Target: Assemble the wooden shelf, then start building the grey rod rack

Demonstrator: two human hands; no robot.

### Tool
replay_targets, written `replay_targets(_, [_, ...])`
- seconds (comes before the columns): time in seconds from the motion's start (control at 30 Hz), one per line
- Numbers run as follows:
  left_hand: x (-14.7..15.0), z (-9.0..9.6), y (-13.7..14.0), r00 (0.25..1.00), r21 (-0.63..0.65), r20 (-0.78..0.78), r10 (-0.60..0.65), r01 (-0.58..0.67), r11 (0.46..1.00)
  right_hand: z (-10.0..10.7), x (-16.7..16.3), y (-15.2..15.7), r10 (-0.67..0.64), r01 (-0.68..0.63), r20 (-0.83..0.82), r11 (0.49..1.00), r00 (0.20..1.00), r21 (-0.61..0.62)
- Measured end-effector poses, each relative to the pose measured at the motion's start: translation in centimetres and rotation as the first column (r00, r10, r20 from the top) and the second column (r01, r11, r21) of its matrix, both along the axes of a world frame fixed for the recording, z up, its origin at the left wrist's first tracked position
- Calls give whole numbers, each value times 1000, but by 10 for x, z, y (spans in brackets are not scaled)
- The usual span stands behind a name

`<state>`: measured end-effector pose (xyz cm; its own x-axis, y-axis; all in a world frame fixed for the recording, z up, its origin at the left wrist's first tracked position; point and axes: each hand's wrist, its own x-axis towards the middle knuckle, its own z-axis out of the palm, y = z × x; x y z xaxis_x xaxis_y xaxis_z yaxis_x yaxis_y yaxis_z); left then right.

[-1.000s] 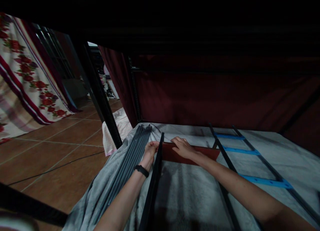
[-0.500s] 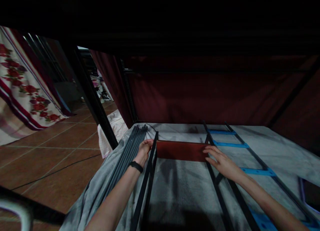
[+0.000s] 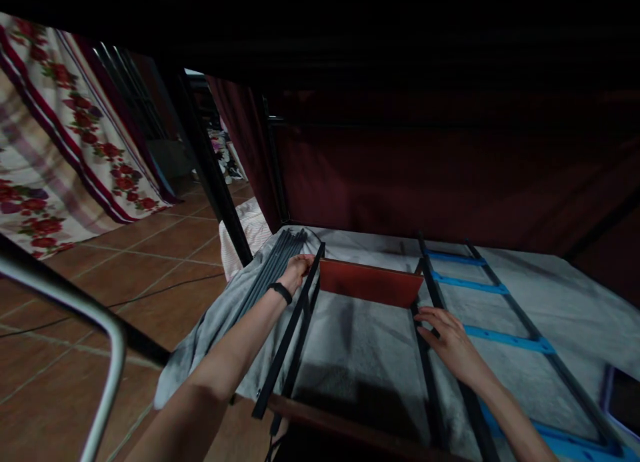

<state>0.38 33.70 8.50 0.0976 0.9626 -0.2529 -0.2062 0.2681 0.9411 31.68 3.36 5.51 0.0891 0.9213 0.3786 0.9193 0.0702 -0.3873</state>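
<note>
Red-brown board (image 3: 370, 285): stands on edge between the black left bar (image 3: 289, 335) and black right bar (image 3: 429, 382), toward their far ends, presumably so it spans them.
Left hand (image 3: 299, 270): I have its fingers bunched at the left bar's far end, beside the board, likely to steady that joint; whether they pinch, I cannot tell.
Right hand (image 3: 447, 335): fingers loosely spread, nothing visible between them, near the right bar; I can't confirm contact.
Grey rods (image 3: 273, 265): bundled on the grey blanket (image 3: 345, 349), left, apparently to leave working room.
Blue-runged frame (image 3: 510, 339): I see it on the blanket, right.
Dark red curtain (image 3: 400, 189): hangs at the far side.
</note>
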Motion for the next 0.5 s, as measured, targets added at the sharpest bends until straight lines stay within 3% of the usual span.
replay_targets(0.17, [0,4,-4,1000,-14,-8,-27,27,1000,0,2,0,8,-8,-8,1000,1000,11])
replay_targets(0.5, [-5,-5,-3,1000,11,19,-20,20,1000,4,1,-2,20,-20,-5,1000,1000,-17])
